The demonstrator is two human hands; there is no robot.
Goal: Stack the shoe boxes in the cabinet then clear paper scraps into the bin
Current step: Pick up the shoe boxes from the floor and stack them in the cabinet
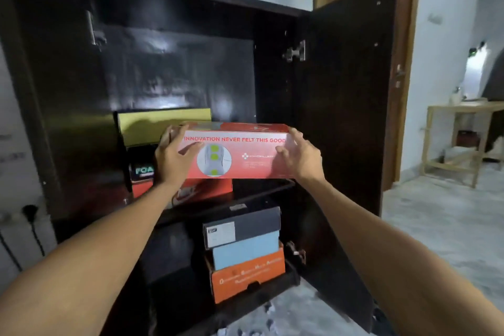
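I hold a red shoe box [237, 154] with white and red lettering in front of the dark cabinet's [68, 76] upper shelf. My left hand [174, 154] grips its left end and my right hand [298, 157] grips its right end. Behind it on that shelf sit a yellow-green box [163, 124], a dark box marked FOA [141, 169] and a red-orange box [201, 194]. On the lower shelf a dark grey box [242, 226], a light blue box [245, 252] and an orange box [248, 278] are stacked. Paper scraps [268, 308] lie on the floor by the cabinet's foot.
The cabinet's right door [346, 90] stands open, reaching out toward me. A light wooden table [452, 142] stands at the right by the wall. Cables and a plug [30, 213] hang at the left. The floor [436, 226] is pale marble. No bin shows.
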